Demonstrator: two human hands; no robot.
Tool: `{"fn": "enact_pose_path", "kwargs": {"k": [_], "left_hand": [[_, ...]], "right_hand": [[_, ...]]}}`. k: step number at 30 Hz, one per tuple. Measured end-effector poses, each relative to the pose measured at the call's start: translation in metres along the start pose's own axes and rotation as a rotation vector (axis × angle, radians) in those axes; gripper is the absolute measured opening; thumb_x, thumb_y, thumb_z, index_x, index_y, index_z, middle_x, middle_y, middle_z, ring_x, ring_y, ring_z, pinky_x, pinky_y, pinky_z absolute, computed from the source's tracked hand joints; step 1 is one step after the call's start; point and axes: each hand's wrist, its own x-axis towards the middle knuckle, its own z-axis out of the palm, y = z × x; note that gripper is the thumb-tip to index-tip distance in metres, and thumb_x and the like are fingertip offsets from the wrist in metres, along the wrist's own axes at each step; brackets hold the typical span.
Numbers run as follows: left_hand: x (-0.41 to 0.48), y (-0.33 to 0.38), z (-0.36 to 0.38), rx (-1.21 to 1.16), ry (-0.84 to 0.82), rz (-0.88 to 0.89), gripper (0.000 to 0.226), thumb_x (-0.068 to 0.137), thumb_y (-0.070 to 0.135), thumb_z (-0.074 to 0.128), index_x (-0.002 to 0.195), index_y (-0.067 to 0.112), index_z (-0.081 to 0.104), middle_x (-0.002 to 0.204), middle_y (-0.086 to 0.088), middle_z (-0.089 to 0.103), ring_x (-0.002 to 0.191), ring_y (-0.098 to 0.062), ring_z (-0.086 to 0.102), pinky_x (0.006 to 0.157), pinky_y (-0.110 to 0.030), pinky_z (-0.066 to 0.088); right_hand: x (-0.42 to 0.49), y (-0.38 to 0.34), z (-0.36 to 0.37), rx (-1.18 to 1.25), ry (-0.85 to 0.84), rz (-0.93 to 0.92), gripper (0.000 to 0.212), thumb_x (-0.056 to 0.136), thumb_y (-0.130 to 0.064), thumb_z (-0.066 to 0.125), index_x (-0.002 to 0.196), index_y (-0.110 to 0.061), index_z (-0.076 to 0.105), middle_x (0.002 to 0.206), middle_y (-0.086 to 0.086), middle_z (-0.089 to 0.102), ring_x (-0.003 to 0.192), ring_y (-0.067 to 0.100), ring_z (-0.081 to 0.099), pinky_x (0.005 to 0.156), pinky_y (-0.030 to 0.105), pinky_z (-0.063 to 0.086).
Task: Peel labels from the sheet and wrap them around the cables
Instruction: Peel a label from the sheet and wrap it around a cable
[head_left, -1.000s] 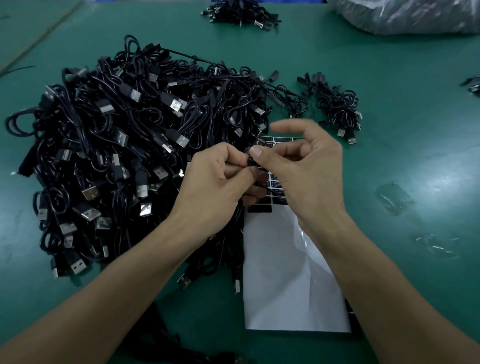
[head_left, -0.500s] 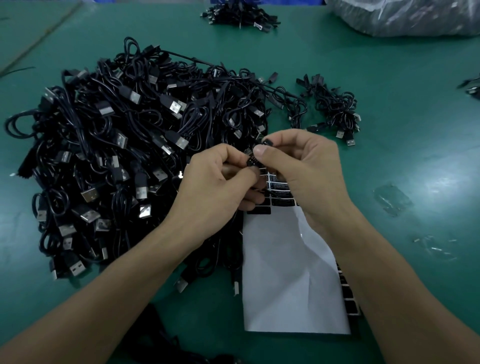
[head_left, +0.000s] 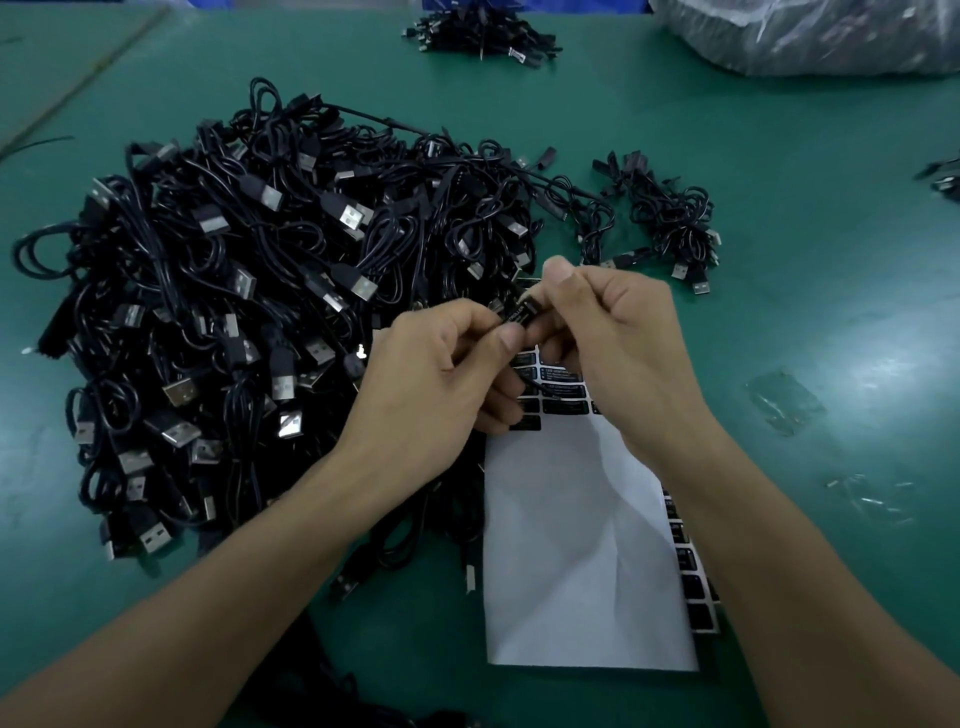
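Note:
My left hand (head_left: 441, 379) and my right hand (head_left: 618, 353) meet above the label sheet (head_left: 576, 545). Between them they pinch a black label (head_left: 521, 314) wrapped on a thin black cable; the cable itself is mostly hidden by my fingers. The sheet is white and creased, with rows of black labels (head_left: 563, 395) left at its far end, partly covered by my hands. A large heap of black USB cables (head_left: 249, 291) lies to the left, touching the sheet's left edge.
A small bunch of cables (head_left: 670, 223) lies right of the heap. Another bunch (head_left: 483, 34) sits at the far edge, beside a clear plastic bag (head_left: 810, 36). A second label strip (head_left: 691, 566) peeks from under the sheet. Clear scraps (head_left: 784, 400) lie on the green table (head_left: 831, 218).
My right hand's fingers, spread a second ago, have curled in round the label. Both hands have stayed in place over the sheet, working the label round the cable.

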Motion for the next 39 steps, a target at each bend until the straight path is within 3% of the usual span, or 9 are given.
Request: {"fn": "enact_pose_path", "kwargs": {"k": [4, 11, 19, 24, 27, 29, 32, 36, 39], "left_hand": [[0.001, 0.002, -0.002, -0.028, -0.025, -0.021, 0.025, 0.103, 0.021, 0.054, 0.085, 0.015, 0.071, 0.064, -0.005, 0.069, 0.052, -0.019, 0.069, 0.048, -0.025, 0.054], [0.000, 0.004, -0.001, -0.071, -0.007, -0.047, 0.010, 0.101, 0.014, 0.057, 0.100, 0.023, 0.062, 0.072, -0.004, 0.074, 0.057, -0.019, 0.071, 0.052, -0.027, 0.057], [-0.005, 0.006, -0.004, 0.274, 0.137, 0.161, 0.009, 0.097, 0.022, 0.066, 0.091, 0.022, 0.060, 0.071, 0.006, 0.071, 0.053, -0.009, 0.069, 0.045, -0.027, 0.056], [-0.001, 0.015, -0.007, 0.061, 0.241, 0.093, 0.009, 0.096, 0.020, 0.068, 0.089, 0.019, 0.061, 0.069, 0.005, 0.074, 0.056, -0.012, 0.071, 0.048, -0.021, 0.054], [0.002, 0.025, -0.011, 0.005, 0.343, 0.123, 0.009, 0.095, 0.022, 0.068, 0.091, 0.016, 0.063, 0.072, 0.007, 0.075, 0.059, -0.005, 0.068, 0.050, -0.015, 0.049], [0.003, 0.033, -0.014, -0.094, 0.400, 0.128, 0.013, 0.096, 0.023, 0.066, 0.090, 0.013, 0.062, 0.074, 0.006, 0.076, 0.060, -0.003, 0.067, 0.051, -0.014, 0.048], [0.000, 0.044, -0.018, -0.301, 0.409, 0.064, 0.016, 0.099, 0.025, 0.062, 0.092, 0.011, 0.061, 0.080, 0.000, 0.078, 0.065, -0.008, 0.071, 0.051, -0.017, 0.052], [0.003, 0.047, -0.023, -0.490, 0.406, -0.036, 0.018, 0.101, 0.026, 0.058, 0.093, 0.010, 0.060, 0.088, -0.006, 0.078, 0.083, -0.020, 0.077, 0.059, -0.023, 0.058], [0.008, 0.046, -0.027, -0.517, 0.354, -0.096, 0.023, 0.101, 0.034, 0.058, 0.100, 0.012, 0.053, 0.095, -0.010, 0.078, 0.089, -0.025, 0.076, 0.061, -0.030, 0.060]], "right_hand": [[0.001, -0.001, -0.004, 0.105, -0.106, -0.032, 0.011, 0.092, -0.010, 0.070, 0.085, -0.018, 0.071, 0.068, -0.005, 0.074, 0.063, 0.000, 0.066, 0.062, 0.011, 0.049], [0.001, 0.002, -0.004, 0.048, 0.005, 0.056, 0.015, 0.096, -0.019, 0.065, 0.083, -0.022, 0.071, 0.066, -0.007, 0.070, 0.059, 0.001, 0.058, 0.058, 0.014, 0.046], [-0.007, -0.005, 0.008, 0.135, 0.041, 0.083, 0.008, 0.097, -0.018, 0.063, 0.091, -0.016, 0.069, 0.070, -0.005, 0.073, 0.060, 0.001, 0.062, 0.059, 0.016, 0.048], [-0.016, -0.018, 0.016, 0.154, -0.060, 0.175, 0.032, 0.083, -0.028, 0.078, 0.109, -0.019, 0.062, 0.081, -0.003, 0.073, 0.067, 0.002, 0.067, 0.060, 0.016, 0.050], [-0.022, -0.026, 0.017, 0.050, -0.140, 0.217, 0.043, 0.064, -0.029, 0.076, 0.103, -0.024, 0.060, 0.091, -0.003, 0.072, 0.082, 0.013, 0.071, 0.071, 0.033, 0.059], [-0.031, -0.033, 0.021, -0.072, -0.295, 0.211, 0.040, 0.063, -0.031, 0.077, 0.100, -0.023, 0.064, 0.091, -0.003, 0.072, 0.085, 0.017, 0.071, 0.078, 0.043, 0.060], [-0.048, -0.037, 0.039, -0.119, -0.489, 0.114, 0.016, 0.077, -0.026, 0.073, 0.085, -0.016, 0.064, 0.073, 0.001, 0.069, 0.068, 0.020, 0.065, 0.058, 0.040, 0.055], [-0.053, -0.036, 0.044, -0.173, -0.379, 0.018, 0.008, 0.094, -0.022, 0.063, 0.089, -0.018, 0.068, 0.070, -0.004, 0.067, 0.066, 0.014, 0.060, 0.057, 0.028, 0.049], [-0.042, -0.040, 0.035, -0.105, -0.224, 0.034, 0.013, 0.099, -0.022, 0.060, 0.094, -0.016, 0.071, 0.068, -0.003, 0.064, 0.065, 0.027, 0.064, 0.059, 0.048, 0.054]]}}
